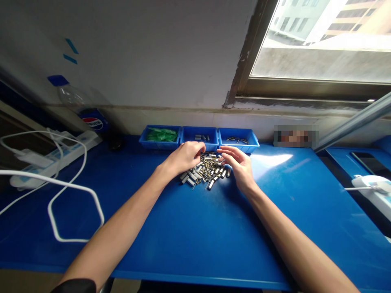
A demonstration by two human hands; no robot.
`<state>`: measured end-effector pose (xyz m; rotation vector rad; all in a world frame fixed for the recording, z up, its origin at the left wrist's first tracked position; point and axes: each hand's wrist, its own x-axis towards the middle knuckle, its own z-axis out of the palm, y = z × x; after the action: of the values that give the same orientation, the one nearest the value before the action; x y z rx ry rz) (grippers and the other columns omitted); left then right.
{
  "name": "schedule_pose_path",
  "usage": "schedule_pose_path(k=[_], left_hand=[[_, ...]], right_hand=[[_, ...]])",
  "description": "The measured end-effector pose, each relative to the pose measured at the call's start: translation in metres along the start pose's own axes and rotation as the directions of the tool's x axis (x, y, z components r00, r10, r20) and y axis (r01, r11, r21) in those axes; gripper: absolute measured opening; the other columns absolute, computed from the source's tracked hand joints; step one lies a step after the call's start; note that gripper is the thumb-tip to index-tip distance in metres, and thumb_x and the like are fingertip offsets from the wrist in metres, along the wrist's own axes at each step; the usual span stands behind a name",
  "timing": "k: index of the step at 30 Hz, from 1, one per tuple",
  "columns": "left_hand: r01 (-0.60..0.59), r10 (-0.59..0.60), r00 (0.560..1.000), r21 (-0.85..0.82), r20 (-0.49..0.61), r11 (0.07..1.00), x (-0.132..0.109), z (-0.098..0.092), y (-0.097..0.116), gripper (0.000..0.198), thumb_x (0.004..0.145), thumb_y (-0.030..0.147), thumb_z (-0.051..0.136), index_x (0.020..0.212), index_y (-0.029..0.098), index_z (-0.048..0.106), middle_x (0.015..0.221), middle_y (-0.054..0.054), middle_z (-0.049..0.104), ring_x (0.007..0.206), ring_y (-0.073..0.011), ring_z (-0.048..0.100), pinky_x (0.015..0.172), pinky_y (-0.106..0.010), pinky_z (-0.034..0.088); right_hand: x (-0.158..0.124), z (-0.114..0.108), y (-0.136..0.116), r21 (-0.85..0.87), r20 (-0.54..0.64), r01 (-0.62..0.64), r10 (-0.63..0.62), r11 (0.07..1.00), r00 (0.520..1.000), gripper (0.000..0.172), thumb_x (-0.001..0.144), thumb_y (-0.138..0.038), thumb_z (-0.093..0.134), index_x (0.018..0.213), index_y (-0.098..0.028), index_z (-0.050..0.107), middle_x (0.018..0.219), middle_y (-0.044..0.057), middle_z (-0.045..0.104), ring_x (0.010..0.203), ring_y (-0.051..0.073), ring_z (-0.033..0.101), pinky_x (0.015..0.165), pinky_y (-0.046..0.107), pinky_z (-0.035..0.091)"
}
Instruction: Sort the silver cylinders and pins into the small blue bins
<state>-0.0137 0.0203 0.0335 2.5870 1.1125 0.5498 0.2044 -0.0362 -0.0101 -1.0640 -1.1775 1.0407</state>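
Observation:
A heap of small metal parts [210, 173], silver cylinder-like pieces mixed with thin pins, some of them brass-coloured, lies on the blue table [189, 228]. At the heap's upper left, my left hand [185, 156] has its fingers curled into a pinch; whatever is between them is hidden. My right hand [241, 165] reaches over the heap's right side with fingers loosely bent and apart. Behind the heap stand three blue bins: the left bin [143, 142] contains green plastic bags, the middle bin [186, 143] several silver pieces, the right bin [255, 144] thin pins.
Along the left lie a white power strip [18, 181] and a looping white cable [97, 199]. A cola bottle [94, 120] stands near the wall. A blurred-out box [296, 136] sits at the back right. Another power strip [371, 191] and a dark phone [368, 165] are at far right.

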Motion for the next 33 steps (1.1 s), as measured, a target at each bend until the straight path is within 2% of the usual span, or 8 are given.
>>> schedule_pose_path(k=[3,6,12,17,21,25,29,33], left_hand=[[-0.087,0.075,0.991,-0.111,-0.107,0.99,0.002,0.0,0.002,0.019,0.08,0.0,0.064,0.09,0.015,0.072,0.084,-0.003,0.073,0.075,-0.0155,0.067,0.072,-0.025,0.052],[-0.145,0.114,0.977,-0.165,-0.182,0.976,0.002,0.001,0.004,0.02,0.081,0.001,0.066,0.091,0.014,0.076,0.088,-0.004,0.075,0.076,-0.015,0.069,0.073,-0.026,0.054],[-0.199,0.131,0.959,-0.268,-0.25,0.943,0.001,0.0,0.008,0.019,0.081,0.0,0.067,0.09,0.013,0.077,0.091,-0.005,0.074,0.077,-0.0139,0.069,0.073,-0.025,0.057],[-0.209,0.125,0.951,-0.29,-0.283,0.934,0.002,-0.001,0.013,0.014,0.081,0.002,0.071,0.089,0.014,0.076,0.091,-0.004,0.073,0.075,-0.0128,0.069,0.071,-0.024,0.057],[-0.157,0.111,0.969,-0.203,-0.222,0.967,0.002,0.002,0.009,0.014,0.085,0.008,0.072,0.097,0.014,0.076,0.097,-0.006,0.076,0.083,-0.0176,0.072,0.078,-0.029,0.06],[-0.077,0.074,0.996,-0.081,-0.043,0.994,0.001,0.007,-0.004,0.029,0.095,0.009,0.06,0.116,0.016,0.078,0.118,-0.01,0.08,0.107,-0.0243,0.076,0.097,-0.035,0.059],[-0.073,0.076,0.989,-0.026,0.127,0.997,-0.001,0.012,-0.016,0.039,0.092,0.002,0.056,0.118,0.019,0.08,0.121,-0.008,0.08,0.111,-0.0226,0.076,0.099,-0.03,0.058],[-0.095,0.091,0.992,0.044,0.088,0.994,-0.001,0.016,-0.021,0.037,0.089,0.0,0.059,0.11,0.019,0.083,0.113,-0.009,0.081,0.106,-0.0222,0.076,0.097,-0.029,0.059]], right_hand=[[0.0,0.0,0.0,-0.01,0.005,-0.001,0.001,1.0,1.0,0.029,0.089,-0.04,0.076,0.113,-0.024,0.077,0.111,0.008,0.081,0.084,0.02,0.074,0.076,0.036,0.059],[-0.001,0.001,0.0,-0.009,0.02,-0.004,0.004,1.0,1.0,0.03,0.087,-0.041,0.078,0.113,-0.024,0.076,0.105,0.006,0.081,0.086,0.021,0.075,0.08,0.037,0.06],[-0.003,0.003,-0.002,-0.015,0.055,-0.042,0.043,0.999,0.998,0.036,0.082,-0.043,0.083,0.112,-0.025,0.077,0.098,0.004,0.081,0.088,0.022,0.076,0.082,0.037,0.061],[-0.003,0.004,-0.003,-0.007,0.052,-0.092,0.092,0.996,0.994,0.032,0.075,-0.047,0.088,0.097,-0.023,0.082,0.091,0.005,0.083,0.081,0.023,0.076,0.078,0.037,0.061],[-0.002,0.003,-0.003,0.009,0.02,-0.077,0.077,0.997,0.997,0.03,0.075,-0.044,0.089,0.097,-0.024,0.083,0.091,0.005,0.083,0.08,0.022,0.076,0.079,0.038,0.061],[0.001,0.0,-0.002,-0.014,-0.111,0.005,-0.006,1.0,0.994,0.028,0.078,-0.042,0.087,0.097,-0.023,0.082,0.093,0.006,0.083,0.084,0.024,0.078,0.085,0.042,0.063],[0.005,-0.005,0.003,-0.068,-0.251,0.093,-0.107,0.993,0.962,0.037,0.081,-0.04,0.083,0.115,-0.024,0.079,0.12,0.01,0.08,0.105,0.029,0.077,0.098,0.05,0.061],[0.007,-0.009,0.008,-0.107,-0.249,0.082,-0.106,0.991,0.963,0.049,0.083,-0.039,0.079,0.129,-0.024,0.073,0.138,0.013,0.072,0.11,0.03,0.076,0.101,0.052,0.06]])
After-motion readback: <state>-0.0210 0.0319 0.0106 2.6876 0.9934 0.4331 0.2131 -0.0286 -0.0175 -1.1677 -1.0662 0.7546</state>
